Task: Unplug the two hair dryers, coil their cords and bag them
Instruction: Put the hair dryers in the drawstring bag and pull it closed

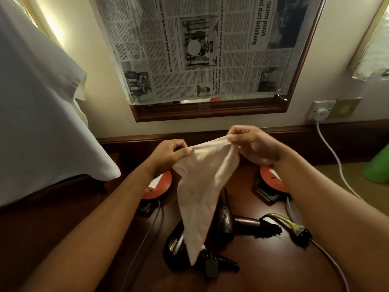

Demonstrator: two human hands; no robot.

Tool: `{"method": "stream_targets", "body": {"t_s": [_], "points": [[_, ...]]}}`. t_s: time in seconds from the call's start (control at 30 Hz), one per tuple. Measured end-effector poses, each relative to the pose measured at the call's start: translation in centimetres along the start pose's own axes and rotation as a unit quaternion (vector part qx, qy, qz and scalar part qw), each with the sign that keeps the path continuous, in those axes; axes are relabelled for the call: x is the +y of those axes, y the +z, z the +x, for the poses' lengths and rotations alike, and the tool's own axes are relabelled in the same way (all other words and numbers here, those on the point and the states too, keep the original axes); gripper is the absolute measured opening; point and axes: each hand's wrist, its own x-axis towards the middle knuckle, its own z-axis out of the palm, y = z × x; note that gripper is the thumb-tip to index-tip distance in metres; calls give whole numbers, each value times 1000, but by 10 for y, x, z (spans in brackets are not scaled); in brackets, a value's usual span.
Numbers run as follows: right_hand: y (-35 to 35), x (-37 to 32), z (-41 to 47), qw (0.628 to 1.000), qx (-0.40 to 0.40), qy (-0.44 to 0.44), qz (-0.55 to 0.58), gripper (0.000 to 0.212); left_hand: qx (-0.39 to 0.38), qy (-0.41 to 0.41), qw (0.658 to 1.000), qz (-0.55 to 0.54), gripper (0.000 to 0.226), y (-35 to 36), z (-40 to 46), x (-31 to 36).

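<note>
Hair dryers lie on the dark wooden desk (263, 277) in the lower middle of the frame, two brown-black bodies close together: one (226, 216) just right of centre with its handle pointing right, the other (174, 244) lower and to the left, partly hidden behind the hanging cloth. A pale fabric bag (202, 186) is held up above them, its top edge stretched between the left hand (168, 153), which pinches one corner, and the right hand (255, 145), which pinches the opposite side; the hands are apart, and the bag droops to a point just over the lower dryer. The step in hand looks like opening the bag's mouth. To do it well, the fingers should part the two layers of the rim rather than pull them flat together, then one hand should keep the mouth wide while the other lifts a dryer. The cords appear a concern: a pale cable (328, 255) trails off the lower right of the desk, and a white plug (321, 113) sits in the wall socket at the right edge, though I cannot tell whose lead that is. Any loose cord should be coiled first, or it will snag on the rim.
</note>
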Motion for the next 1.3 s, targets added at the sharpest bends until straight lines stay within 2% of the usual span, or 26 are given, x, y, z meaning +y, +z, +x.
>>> {"method": "stream_targets", "body": {"t_s": [0.07, 0.1, 0.2, 0.27, 0.3, 0.37, 0.4, 0.43, 0.5, 0.57, 0.67, 0.73, 0.77, 0.83, 0.9, 0.97, 1.1, 1.2, 1.3], "points": [[-19, -4, -13, 998, 20, 13, 64, 9, 30, -12, 997, 74, 46, -20, -3, -24], [-29, -6, -21, 998, 33, 20, 52, 10, 45, -14, 991, 125, 59, -30, -6, -37], [-49, -7, -38, 987, 60, 69, -130, 13, 78, 12, 964, 253, 67, -50, -12, -66], [-54, -7, -38, 950, 67, 92, -291, 16, 100, 42, 946, 307, 64, -51, -11, -70], [-56, -7, -36, 918, 68, 96, -379, 17, 98, 45, 936, 335, 64, -49, -10, -71], [-58, -4, -32, 807, 69, 84, -580, 14, 101, 36, 924, 367, 62, -41, -8, -70], [-59, -1, -31, 750, 67, 74, -654, 11, 116, 31, 923, 364, 59, -36, -8, -70], [-59, 3, -32, 708, 64, 63, -700, 10, 138, 25, 925, 354, 51, -31, -9, -68], [-62, 10, -34, 674, 75, 19, -734, 16, 159, 10, 919, 360, 37, -20, -12, -66], [-64, 16, -36, 676, 107, -32, -729, 22, 108, -27, 904, 412, 44, -8, -14, -57], [-56, 25, -29, 741, 196, -77, -638, 47, 47, -75, 883, 462, 30, 6, -11, -45], [-46, 36, -21, 754, 268, -101, -590, 42, 80, -104, 896, 424, 20, 14, -6, -42], [-41, 42, -17, 757, 298, -103, -572, 37, 120, -121, 909, 380, 20, 17, -4, -43], [-31, 49, -11, 772, 336, -107, -529, 30, 206, -156, 936, 239, 31, 21, 0, -42], [-24, 54, -8, 783, 343, -117, -506, 26, 264, -174, 942, 115, 45, 21, 3, -41], [-23, 53, -8, 787, 353, -102, -495, 21, 290, -193, 935, 72, 47, 17, 3, -39], [-33, 50, -15, 785, 334, -58, -518, 22, 275, -201, 935, 102, 36, 3, -2, -46], [-39, 49, -13, 778, 294, -52, -553, 22, 257, -205, 934, 144, 16, -1, -4, -52], [-41, 49, -6, 776, 253, -1, -578, 16, 255, -241, 936, 46, 11, 0, 1, -51]]}}
